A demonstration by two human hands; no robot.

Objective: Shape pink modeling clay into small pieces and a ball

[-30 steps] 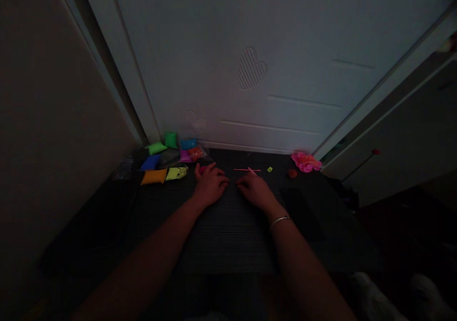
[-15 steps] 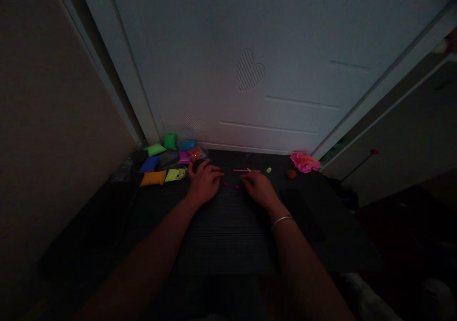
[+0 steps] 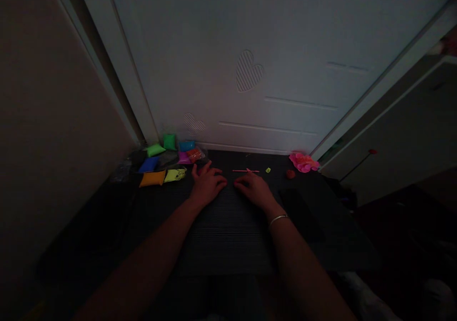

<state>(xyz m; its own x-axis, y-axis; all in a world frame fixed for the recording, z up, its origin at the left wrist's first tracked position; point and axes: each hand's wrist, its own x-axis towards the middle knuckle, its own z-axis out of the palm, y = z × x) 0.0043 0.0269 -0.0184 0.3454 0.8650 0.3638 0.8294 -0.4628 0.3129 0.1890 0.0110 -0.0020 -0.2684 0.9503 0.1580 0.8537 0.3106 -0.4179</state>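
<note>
My left hand [image 3: 207,186] rests low over the dark table, thumb and forefinger pinched together on a small red ball, of which only a hint of red shows; its other fingers are spread. Opposite it, my right hand [image 3: 256,188] has its fingertips closed on a second small red ball, mostly covered by the fingers. A narrow gap separates the two hands. Just beyond the right hand lies a thin pink tool [image 3: 241,170]. An opened yellow packet [image 3: 174,175] is left of my left hand.
Several coloured packets, among them an orange one [image 3: 153,178], lie at the back left. To the right are a small yellow-green piece [image 3: 268,170], a red lump [image 3: 290,174] and a pink ruffled flower shape [image 3: 304,162]. A dark flat slab [image 3: 300,214] lies beside my right forearm. A white panel [image 3: 200,73] stands behind.
Both hands have come down and inward onto the two small red balls, which lay uncovered on the table between them before. Their fingertips have closed. The other things stay put.
</note>
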